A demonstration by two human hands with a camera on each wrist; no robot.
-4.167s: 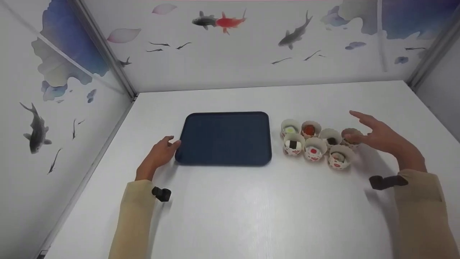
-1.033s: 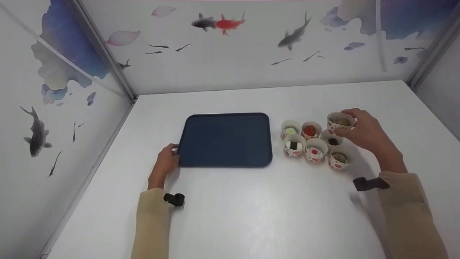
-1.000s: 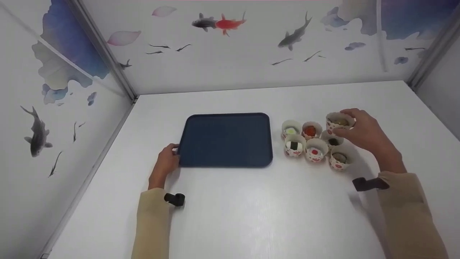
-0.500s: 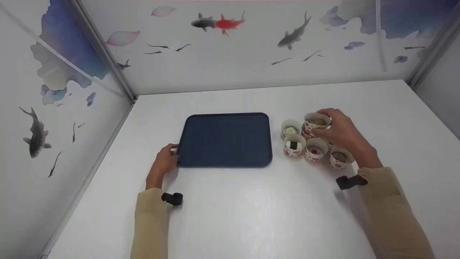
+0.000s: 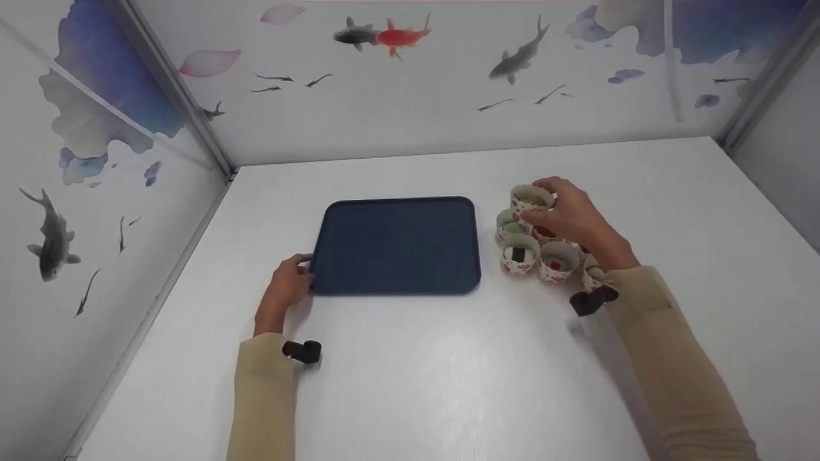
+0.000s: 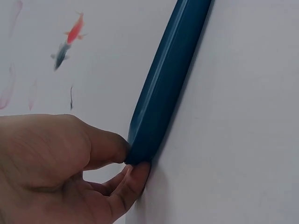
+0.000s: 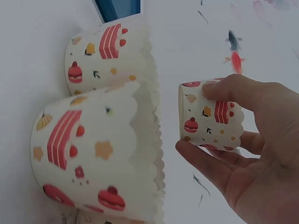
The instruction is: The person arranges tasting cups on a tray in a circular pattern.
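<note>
My right hand holds a paper cupcake cup by its side, thumb on one side and fingers on the other. The cup is printed with cakes and flowers and carries something yellowish-brown inside. In the head view it overlaps the back of the cup group, raised above the table. At the left, my left hand pinches the near left corner of a dark blue tray, with the thumb at the rim and fingers under the edge in the left wrist view. Nothing lies on the tray.
Several more paper cups stand close together right of the tray: one with a black-banded white piece, one with a red-dotted piece, one with green. My right forearm partly hides others. White walls with painted fish enclose the table.
My right hand has picked up the cup from the group's right end and carried it left over the others. The left hand has come to grip the tray edge; the tray is nearly where it was.
</note>
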